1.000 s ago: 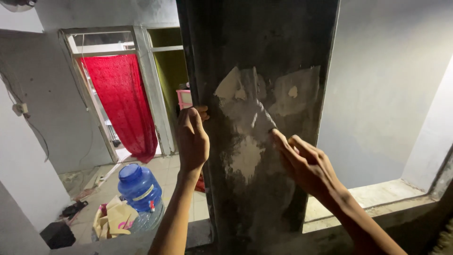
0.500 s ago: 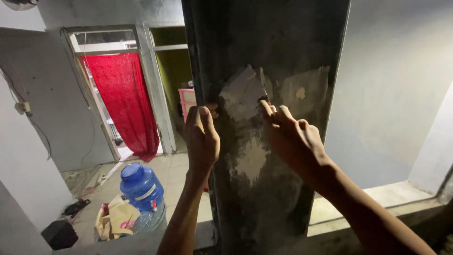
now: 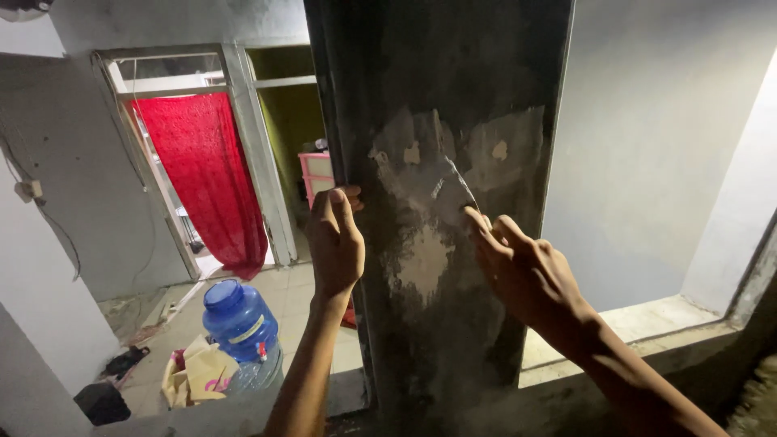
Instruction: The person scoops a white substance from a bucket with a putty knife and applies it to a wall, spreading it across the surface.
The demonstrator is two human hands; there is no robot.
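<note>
A dark concrete pillar (image 3: 486, 73) stands in front of me, with pale patches of filler (image 3: 421, 259) smeared across its middle. My right hand (image 3: 526, 271) holds a small putty scraper (image 3: 449, 188), its blade pressed flat against the pillar's face among the pale patches. My left hand (image 3: 336, 239) rests on the pillar's left edge, fingers wrapped around the corner, holding nothing else.
Behind the pillar on the left is a doorway with a red curtain (image 3: 206, 178). A blue water jug (image 3: 239, 324) and crumpled paper bags (image 3: 194, 372) lie on the tiled floor. A pink cabinet (image 3: 316, 174) stands further back. A concrete ledge (image 3: 647, 324) runs at the right.
My right hand has slid the scraper down and to the left across the filler. My left hand stays on the pillar's edge. The view shifted slightly.
</note>
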